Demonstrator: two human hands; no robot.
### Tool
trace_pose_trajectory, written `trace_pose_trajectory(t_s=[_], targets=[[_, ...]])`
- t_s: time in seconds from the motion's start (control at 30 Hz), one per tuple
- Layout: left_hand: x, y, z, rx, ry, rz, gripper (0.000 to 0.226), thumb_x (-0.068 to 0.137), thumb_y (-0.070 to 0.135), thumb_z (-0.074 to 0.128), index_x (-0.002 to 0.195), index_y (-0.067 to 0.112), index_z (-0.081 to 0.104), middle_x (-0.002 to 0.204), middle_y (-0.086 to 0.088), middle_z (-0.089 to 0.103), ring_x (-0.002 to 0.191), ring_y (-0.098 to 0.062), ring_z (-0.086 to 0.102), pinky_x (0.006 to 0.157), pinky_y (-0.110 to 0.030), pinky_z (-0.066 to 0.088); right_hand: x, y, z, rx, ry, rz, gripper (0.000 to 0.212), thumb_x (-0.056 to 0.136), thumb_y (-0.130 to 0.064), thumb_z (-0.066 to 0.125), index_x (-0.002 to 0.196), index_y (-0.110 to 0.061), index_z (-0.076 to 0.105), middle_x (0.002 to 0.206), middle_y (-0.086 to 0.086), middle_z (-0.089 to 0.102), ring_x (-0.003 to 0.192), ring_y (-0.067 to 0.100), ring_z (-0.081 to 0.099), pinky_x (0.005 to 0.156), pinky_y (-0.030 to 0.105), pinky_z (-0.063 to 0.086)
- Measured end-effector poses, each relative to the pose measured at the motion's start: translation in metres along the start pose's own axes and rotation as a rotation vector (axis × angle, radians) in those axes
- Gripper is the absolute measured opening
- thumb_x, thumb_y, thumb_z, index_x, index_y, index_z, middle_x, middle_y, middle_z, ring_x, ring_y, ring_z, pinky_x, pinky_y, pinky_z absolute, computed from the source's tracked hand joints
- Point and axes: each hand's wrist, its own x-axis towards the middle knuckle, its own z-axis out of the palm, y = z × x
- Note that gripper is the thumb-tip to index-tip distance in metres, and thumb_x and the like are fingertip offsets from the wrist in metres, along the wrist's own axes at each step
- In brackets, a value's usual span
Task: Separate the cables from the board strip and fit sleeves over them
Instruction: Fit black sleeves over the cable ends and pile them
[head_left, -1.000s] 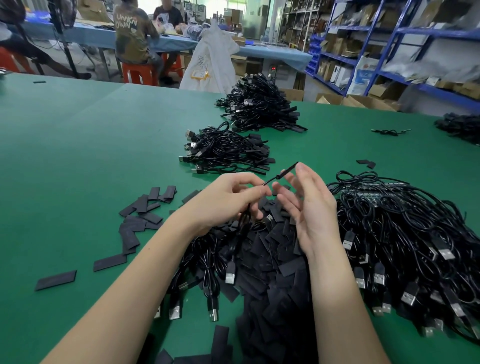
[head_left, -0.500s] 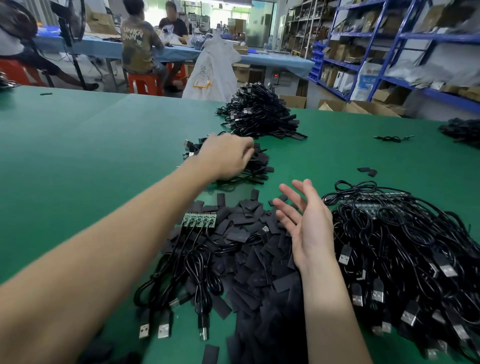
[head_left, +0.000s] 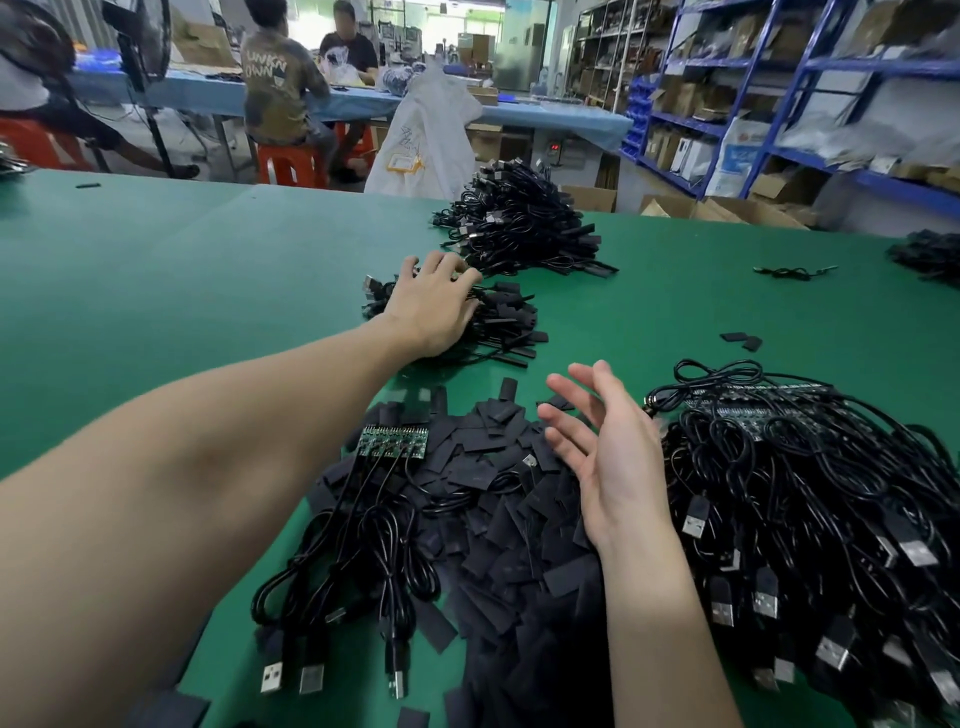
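Near: sleeves (head_left: 498, 525) heaped on green tabletop (head_left: 156, 291); board strip (head_left: 393, 441) with cables (head_left: 363, 551) lies at heap's left edge. Right hand (head_left: 610, 457) above heap, fingers apart, holding nothing. Farther: left hand (head_left: 434, 306), fingers spread, resting on small cable pile (head_left: 501, 325).

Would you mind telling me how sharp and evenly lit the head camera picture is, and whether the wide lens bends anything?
Head view: even overhead light, soft shadows under the left hand and right hand; board strip sharp; near left forearm soft; blue shelving leans from wide-angle distortion; bright glare at the far doorway.
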Motion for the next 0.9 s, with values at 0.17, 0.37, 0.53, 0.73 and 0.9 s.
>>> trace_pose_trajectory(t_s=[0.17, 0.37, 0.53, 0.73, 0.9], targets=[[-0.025, 0.012, -0.028, -0.189, 0.11, -0.02, 0.042, 0.101, 0.041, 0.048, 0.136, 0.017, 0.051, 0.14, -0.008, 0.048, 0.132, -0.03, 0.038, 0.108, -0.047, 0.032, -0.002, -0.001, 0.002, -0.008, 0.0, 0.011, 0.027, 0.104, -0.037, 0.053, 0.107, -0.016, 0.07, 0.096, -0.001, 0.079, 0.072, 0.014, 0.072, 0.057, 0.022, 0.056], [-0.104, 0.038, -0.06, -0.593, 0.188, -0.153, 0.019, 0.096, 0.031, 0.058, 0.111, 0.021, 0.065, 0.117, 0.001, 0.063, 0.117, -0.024, 0.049, 0.101, -0.045, 0.041, -0.007, -0.004, 0.005, -0.011, 0.007, 0.018, 0.019, 0.102, -0.029, 0.057, 0.103, -0.017, 0.071, 0.09, 0.0, 0.079, 0.067, 0.012, 0.07, 0.057, 0.021, 0.055], [-0.15, 0.039, -0.06, -0.542, 0.058, -0.327, 0.018, 0.101, 0.03, 0.05, 0.103, 0.023, 0.067, 0.103, 0.005, 0.067, 0.107, -0.026, 0.049, 0.093, -0.045, 0.046, -0.01, -0.003, 0.01, -0.115, -0.019, -0.015, 0.017, 0.101, -0.025, 0.057, 0.099, -0.018, 0.072, 0.083, -0.002, 0.077, 0.064, 0.01, 0.067, 0.054, 0.018, 0.052], [-0.153, 0.019, -0.057, -0.361, -0.168, -0.324, 0.024, 0.101, 0.034, 0.046, 0.11, 0.027, 0.067, 0.113, 0.002, 0.065, 0.116, -0.027, 0.044, 0.094, -0.043, 0.042, -0.011, 0.004, 0.02, -0.272, -0.131, -0.077, 0.017, 0.101, -0.024, 0.059, 0.093, -0.022, 0.074, 0.083, -0.004, 0.077, 0.057, 0.005, 0.058, 0.046, 0.015, 0.039], [-0.157, 0.015, -0.056, -0.37, -0.283, -0.301, 0.018, 0.1, 0.04, 0.048, 0.103, 0.031, 0.064, 0.104, 0.003, 0.058, 0.113, -0.026, 0.047, 0.101, -0.046, 0.043, -0.012, 0.011, 0.028, -0.46, -0.203, -0.145, 0.013, 0.098, -0.029, 0.062, 0.095, -0.025, 0.074, 0.085, -0.009, 0.078, 0.062, -0.001, 0.057, 0.056, 0.013, 0.042]])
